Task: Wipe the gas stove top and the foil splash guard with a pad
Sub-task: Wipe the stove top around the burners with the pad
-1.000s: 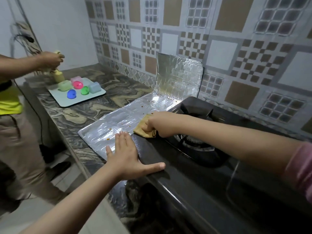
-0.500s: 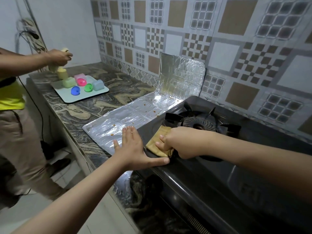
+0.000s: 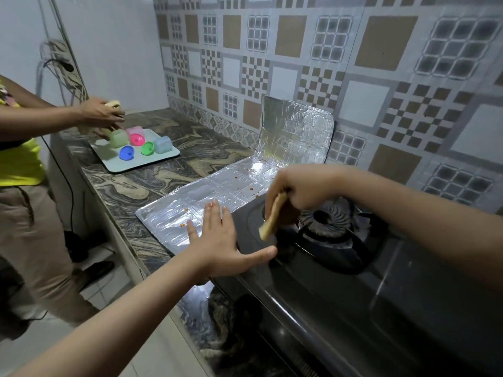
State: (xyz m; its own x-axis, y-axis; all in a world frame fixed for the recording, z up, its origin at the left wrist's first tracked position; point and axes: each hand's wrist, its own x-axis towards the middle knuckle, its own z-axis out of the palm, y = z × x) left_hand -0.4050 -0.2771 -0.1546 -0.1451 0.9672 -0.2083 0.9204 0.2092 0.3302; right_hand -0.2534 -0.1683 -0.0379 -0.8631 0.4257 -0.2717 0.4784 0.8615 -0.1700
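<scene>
2 hands work here — the right hand (image 3: 304, 187) grips a tan pad (image 3: 272, 216) above the stove (image 3: 340, 289); the left hand (image 3: 220, 243) lies flat, fingers straight, across foil (image 3: 217, 191) and stove edge.

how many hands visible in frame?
3. Left hand flat across the foil splash guard and stove edge; right hand gripping the pad above the stove; a second person's hand over the tray.

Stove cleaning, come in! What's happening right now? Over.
Left hand flat, spanning crinkled silver foil splash guard and black gas stove top. Right hand grips tan pad, lifted. Orange specks on foil. Nothing blocking.
</scene>
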